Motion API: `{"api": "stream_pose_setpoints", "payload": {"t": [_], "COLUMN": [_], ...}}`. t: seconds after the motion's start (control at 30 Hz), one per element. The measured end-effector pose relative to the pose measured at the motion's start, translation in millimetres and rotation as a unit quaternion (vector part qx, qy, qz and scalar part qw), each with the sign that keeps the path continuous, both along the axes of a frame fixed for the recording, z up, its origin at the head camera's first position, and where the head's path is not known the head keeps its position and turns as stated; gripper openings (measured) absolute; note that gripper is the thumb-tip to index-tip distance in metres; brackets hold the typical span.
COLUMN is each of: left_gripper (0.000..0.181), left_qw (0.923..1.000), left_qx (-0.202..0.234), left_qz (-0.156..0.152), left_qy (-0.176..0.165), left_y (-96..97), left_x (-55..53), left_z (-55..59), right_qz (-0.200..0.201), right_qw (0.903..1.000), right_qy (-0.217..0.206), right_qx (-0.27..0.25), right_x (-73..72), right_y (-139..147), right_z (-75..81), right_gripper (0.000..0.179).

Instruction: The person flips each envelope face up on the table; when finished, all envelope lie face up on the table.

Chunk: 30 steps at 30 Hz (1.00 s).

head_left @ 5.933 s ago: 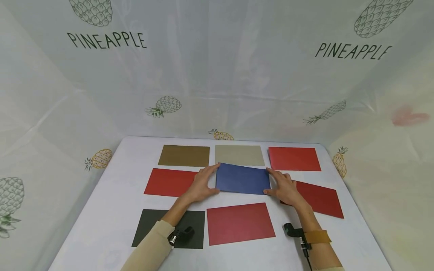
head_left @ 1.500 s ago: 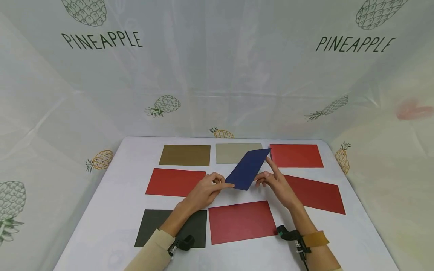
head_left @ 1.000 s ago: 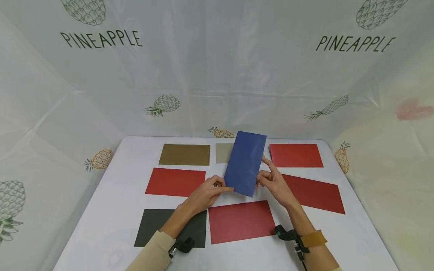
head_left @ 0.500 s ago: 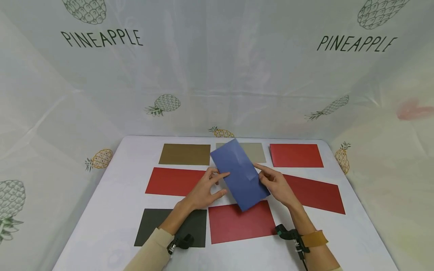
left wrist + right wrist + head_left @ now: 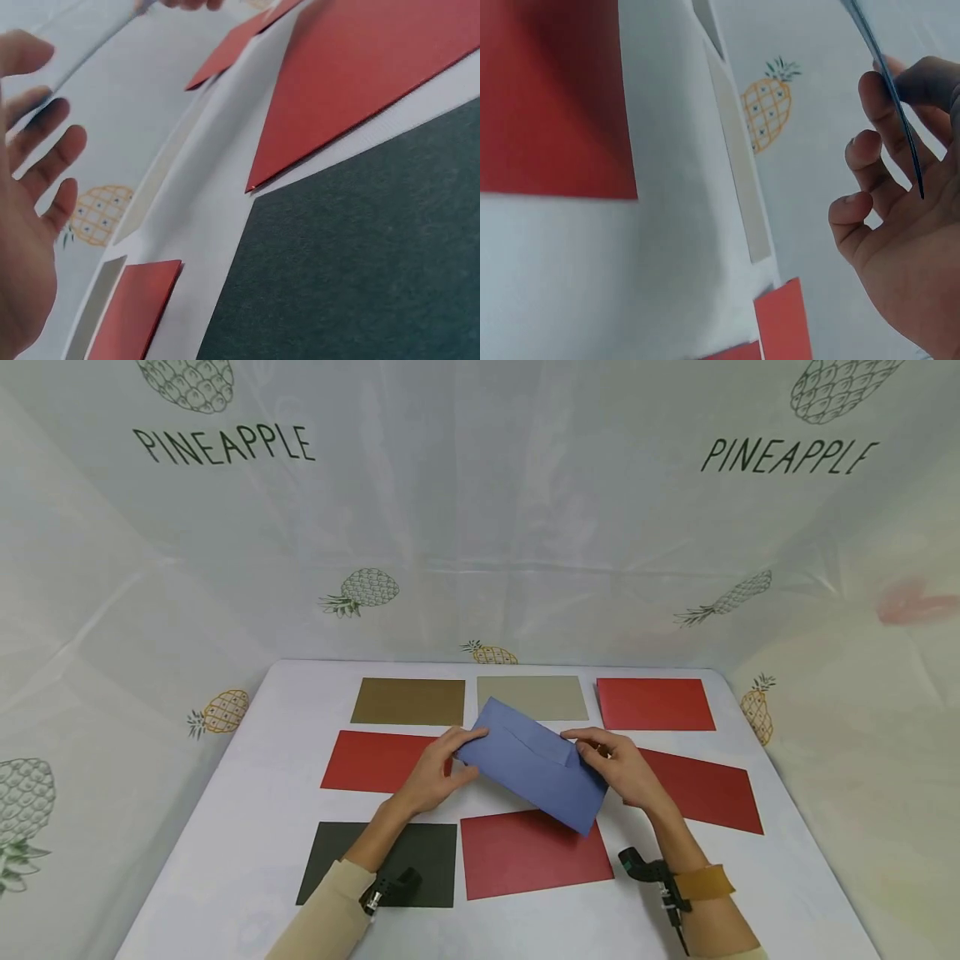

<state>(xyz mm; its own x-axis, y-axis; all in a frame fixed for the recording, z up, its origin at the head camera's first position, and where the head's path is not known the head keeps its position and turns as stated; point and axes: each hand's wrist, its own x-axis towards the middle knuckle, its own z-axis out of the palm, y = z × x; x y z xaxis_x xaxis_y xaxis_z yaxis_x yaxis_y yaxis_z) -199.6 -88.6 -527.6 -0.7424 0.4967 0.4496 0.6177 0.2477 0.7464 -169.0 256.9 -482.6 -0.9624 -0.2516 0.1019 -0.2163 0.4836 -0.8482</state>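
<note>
A blue envelope [image 5: 532,772] is held up slantwise over the middle of the table, its flap side facing up and its lower right corner overlapping a red envelope [image 5: 536,860]. My right hand [image 5: 618,768] pinches it at the right end between thumb and fingers; in the right wrist view the blue envelope [image 5: 896,105] appears edge-on between them. My left hand [image 5: 435,772] is at the left end, fingers extended and fingertips at the corner, thumb apart. The left wrist view shows the left hand [image 5: 30,210] with spread fingers near the envelope's thin edge.
Flat on the white table [image 5: 217,860] lie a brown envelope [image 5: 408,702], a beige one [image 5: 532,697], a dark green one [image 5: 420,872], and more red ones [image 5: 656,704], left, right and back right. A pineapple-printed sheet [image 5: 480,527] hangs behind and at the sides.
The blue envelope, earlier flat between both hands, was lifted and stood on end. It then turned clockwise and lowered to its slant, showing the flap. My left hand shifted to its left corner.
</note>
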Motion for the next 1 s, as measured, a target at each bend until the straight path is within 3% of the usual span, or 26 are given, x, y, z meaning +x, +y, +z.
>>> {"api": "stream_pose_setpoints", "payload": {"t": [0.13, 0.3, 0.47, 0.63, 0.73, 0.83, 1.0], "left_gripper": [0.039, 0.040, 0.043, 0.047, 0.051, 0.055, 0.058], "left_qw": [0.9996, 0.9968, 0.9930, 0.9887, 0.9901, 0.9899, 0.9723], "left_qx": [-0.004, -0.022, 0.003, 0.015, -0.014, -0.077, -0.185], "left_qz": [0.009, 0.020, 0.044, 0.071, 0.074, 0.088, 0.142], "left_qy": [-0.027, -0.074, -0.109, -0.132, -0.118, -0.080, -0.014], "left_y": [-0.1, 2.9, 5.3, 7.7, 9.8, 11.1, 13.3], "left_x": [-2.3, -1.8, 0.7, 2.1, 1.5, 0.0, -2.0], "left_z": [0.7, 4.3, 2.4, 0.0, -0.6, -0.8, -0.8], "right_qz": [0.007, 0.024, 0.028, 0.012, -0.015, -0.044, -0.054], "right_qw": [0.9999, 0.9991, 0.9972, 0.9982, 0.9984, 0.9963, 0.9929], "right_qy": [-0.014, -0.034, -0.068, -0.054, -0.027, -0.010, 0.003], "right_qx": [0.006, 0.005, 0.014, 0.025, 0.047, 0.073, 0.106], "right_x": [-5.5, -10.9, -12.5, -16.5, -19.4, -21.3, -22.9], "right_y": [7, 14, 20, 28, 30, 30, 27], "right_z": [0.2, -0.2, -8.5, -21.5, -27.8, -31.3, -33.6], "right_gripper": [0.025, 0.027, 0.041, 0.055, 0.056, 0.055, 0.055]}}
